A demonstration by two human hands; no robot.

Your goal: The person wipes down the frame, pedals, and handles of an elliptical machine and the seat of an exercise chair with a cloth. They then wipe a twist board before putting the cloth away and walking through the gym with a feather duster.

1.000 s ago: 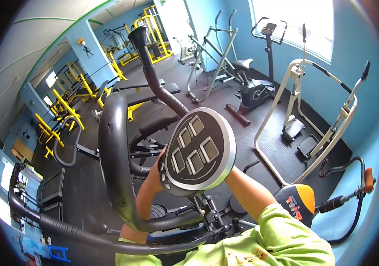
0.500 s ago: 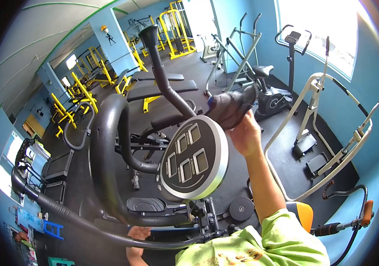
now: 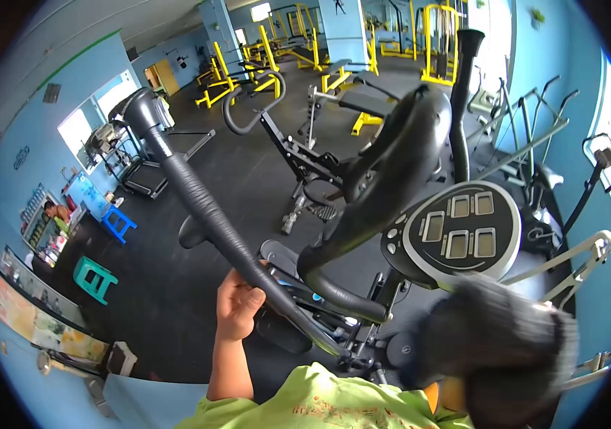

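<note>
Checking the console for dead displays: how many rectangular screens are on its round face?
4, all on the round console: two in the upper row at right, two in the lower row, set slightly left. None looks hidden; the blurred dark cloth sits below.

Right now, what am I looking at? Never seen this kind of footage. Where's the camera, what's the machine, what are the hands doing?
The picture comes from a fisheye camera worn on a person's head, looking forward and down, so the edges bend. The setting is a gym with a dark rubber floor, blue walls and yellow weight machines farther back. Directly in front is an exercise machine with long padded handlebars and a round display console. The left hand is wrapped around the padded left handlebar. The right hand itself is hidden: close to the lens, blurred, is a dark grey cloth, apparently bunched over it. The green sleeve belongs to the wearer. Another person sits far off by the left wall.
</note>
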